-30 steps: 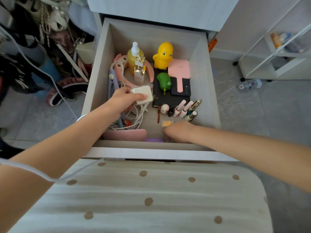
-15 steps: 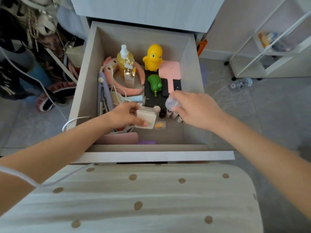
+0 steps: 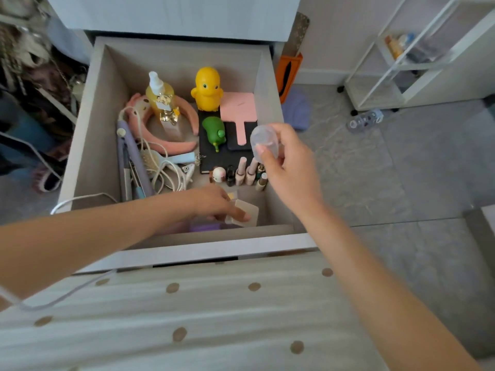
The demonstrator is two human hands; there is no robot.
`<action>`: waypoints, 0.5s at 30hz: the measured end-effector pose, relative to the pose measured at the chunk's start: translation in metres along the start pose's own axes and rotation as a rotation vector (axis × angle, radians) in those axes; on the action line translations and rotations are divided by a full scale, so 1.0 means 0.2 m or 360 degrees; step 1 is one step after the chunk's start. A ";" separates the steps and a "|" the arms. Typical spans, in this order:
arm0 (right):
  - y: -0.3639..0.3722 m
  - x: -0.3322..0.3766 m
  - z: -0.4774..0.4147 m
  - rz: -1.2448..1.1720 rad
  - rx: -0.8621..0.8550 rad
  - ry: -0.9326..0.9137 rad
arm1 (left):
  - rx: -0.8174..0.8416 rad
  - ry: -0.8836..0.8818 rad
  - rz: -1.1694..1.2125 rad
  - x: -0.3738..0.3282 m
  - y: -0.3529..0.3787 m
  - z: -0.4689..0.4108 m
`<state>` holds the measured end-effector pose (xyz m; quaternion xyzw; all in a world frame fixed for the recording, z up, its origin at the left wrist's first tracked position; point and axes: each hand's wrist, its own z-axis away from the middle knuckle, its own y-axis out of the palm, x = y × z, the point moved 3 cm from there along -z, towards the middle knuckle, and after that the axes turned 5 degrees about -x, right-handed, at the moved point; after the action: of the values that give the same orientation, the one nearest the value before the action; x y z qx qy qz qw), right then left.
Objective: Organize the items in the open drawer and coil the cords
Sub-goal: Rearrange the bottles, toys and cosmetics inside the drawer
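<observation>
Seen from the head, the left arm reaches across the open drawer [image 3: 91, 135]. Its hand [image 3: 214, 203] sits low in the near right corner, grip closed round a white charger block [image 3: 246, 214] (one fingertip lies across its face). The right hand [image 3: 290, 170] is raised by the drawer's right wall, grip pinching a small clear container [image 3: 263, 141]. The white cord [image 3: 167, 172] lies loosely tangled beside a purple hair straightener [image 3: 134, 162].

No text, label or brand is legible on anything in the drawer [image 3: 101, 124].
</observation>
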<state>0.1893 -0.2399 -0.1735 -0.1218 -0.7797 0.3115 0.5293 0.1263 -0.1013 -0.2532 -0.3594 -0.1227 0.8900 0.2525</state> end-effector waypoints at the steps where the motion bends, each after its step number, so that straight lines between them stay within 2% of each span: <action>1: 0.00 0.00 0.00 0.0024 0.0007 -0.0023 | 0.0030 -0.0053 -0.0029 -0.01 0.03 -0.03; 5: -0.01 0.00 0.01 0.0088 0.0075 -0.0098 | 0.0042 -0.0140 -0.0305 -0.02 0.09 -0.10; 8: 0.00 0.01 0.01 0.0125 0.0096 -0.0131 | -0.0071 0.0005 -0.0694 -0.07 0.10 -0.09; 11: 0.00 0.00 0.00 0.0119 -0.0010 -0.0126 | -0.0180 0.0110 -0.1104 -0.11 0.09 -0.07; 13: -0.01 0.00 -0.01 0.0107 -0.0158 -0.0129 | -0.0212 0.0124 -0.1158 -0.11 0.08 -0.07; 15: -0.03 0.00 -0.01 0.0105 -0.0293 -0.0132 | -0.0210 0.0126 -0.1055 -0.08 0.07 -0.09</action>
<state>0.1924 -0.2444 -0.1693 -0.1825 -0.8219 0.2606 0.4726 0.1432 -0.1208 -0.2615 -0.3499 -0.2803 0.7348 0.5089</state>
